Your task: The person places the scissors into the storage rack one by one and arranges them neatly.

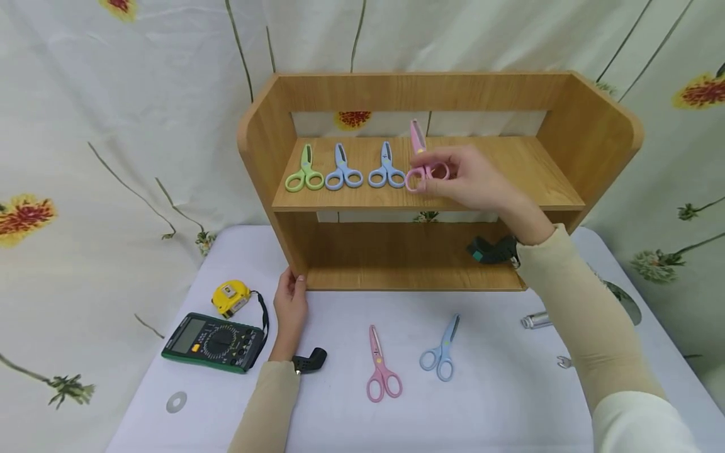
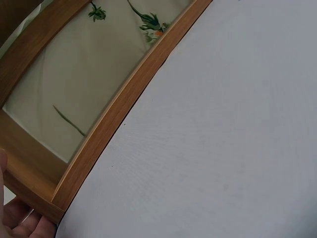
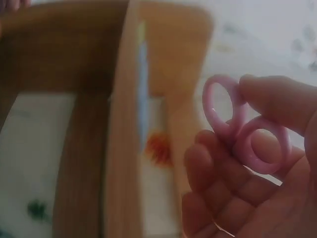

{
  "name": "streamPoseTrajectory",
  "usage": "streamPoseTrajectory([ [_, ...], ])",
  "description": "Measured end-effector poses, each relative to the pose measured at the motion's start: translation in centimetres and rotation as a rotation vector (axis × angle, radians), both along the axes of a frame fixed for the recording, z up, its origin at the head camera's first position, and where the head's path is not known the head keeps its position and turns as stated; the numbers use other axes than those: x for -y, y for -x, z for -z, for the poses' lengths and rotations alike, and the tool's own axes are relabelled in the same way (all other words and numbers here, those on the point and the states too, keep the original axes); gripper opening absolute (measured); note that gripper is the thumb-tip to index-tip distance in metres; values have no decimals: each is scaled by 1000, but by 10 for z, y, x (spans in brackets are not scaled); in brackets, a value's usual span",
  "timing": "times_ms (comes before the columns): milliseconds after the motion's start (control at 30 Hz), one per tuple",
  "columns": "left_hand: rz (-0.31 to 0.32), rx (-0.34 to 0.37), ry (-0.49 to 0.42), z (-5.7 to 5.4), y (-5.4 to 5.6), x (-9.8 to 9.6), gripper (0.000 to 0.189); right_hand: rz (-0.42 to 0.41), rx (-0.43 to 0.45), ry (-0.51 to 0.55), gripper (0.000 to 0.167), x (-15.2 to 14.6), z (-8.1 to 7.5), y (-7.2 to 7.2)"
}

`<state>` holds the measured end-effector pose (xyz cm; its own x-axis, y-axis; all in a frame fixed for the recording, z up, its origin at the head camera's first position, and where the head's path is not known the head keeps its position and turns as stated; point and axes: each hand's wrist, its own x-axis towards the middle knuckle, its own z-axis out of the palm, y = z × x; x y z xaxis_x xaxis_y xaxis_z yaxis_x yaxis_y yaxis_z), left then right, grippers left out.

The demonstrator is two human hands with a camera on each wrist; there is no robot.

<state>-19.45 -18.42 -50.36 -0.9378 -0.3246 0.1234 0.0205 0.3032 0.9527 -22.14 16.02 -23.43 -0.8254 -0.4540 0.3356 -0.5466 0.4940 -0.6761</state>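
My right hand pinches a pair of pink scissors by the handles, blades pointing up, over the top board of a wooden shelf. In the right wrist view the pink scissors' finger loops sit between thumb and fingers. Left of them on that board lie green scissors, blue scissors and another blue pair, blades toward the back. My left hand grips the shelf's lower left side panel, its fingers curled behind the edge.
On the white table before the shelf lie pink scissors and blue scissors. A yellow tape measure, a multimeter and a grey washer lie at left. At right, a metal tool and a wrench end show beside my right sleeve.
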Motion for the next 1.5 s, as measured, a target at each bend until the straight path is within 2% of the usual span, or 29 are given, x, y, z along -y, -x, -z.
streamPoseTrajectory([
  [133, -8, 7, -8, 4, 0, 0, 46, 103, -75, -210, 33, -8, 15, 30],
  [233, -11, 12, 1, 6, 0, 0, 46, 145, -147, -299, 36, -12, 30, 39],
  [333, -3, 8, 5, 6, 0, 0, 46, 151, -208, -254, 33, -12, 38, 39],
  [433, 1, -5, 7, 4, 2, 1, 46, 150, -249, -219, 30, -12, 39, 38],
  [600, -8, -33, -9, 3, 3, 1, 44, 157, -238, -220, 32, -11, 37, 37],
  [900, -12, -6, -7, 1, 2, 1, 45, 211, -242, -211, 46, -10, 36, 32],
  [1133, -8, -5, -15, 0, 2, 1, 45, 231, -314, -131, 37, -12, 40, 30],
  [1300, -12, 8, -15, 1, 2, 1, 46, 204, -363, -26, 29, -16, 46, 17],
  [1400, -16, 15, -17, 1, 2, 1, 46, 181, -420, 99, 27, -17, 56, -5],
  [1500, -16, 10, -23, 1, 3, 1, 45, 146, -491, 217, 25, -19, 71, -35],
])
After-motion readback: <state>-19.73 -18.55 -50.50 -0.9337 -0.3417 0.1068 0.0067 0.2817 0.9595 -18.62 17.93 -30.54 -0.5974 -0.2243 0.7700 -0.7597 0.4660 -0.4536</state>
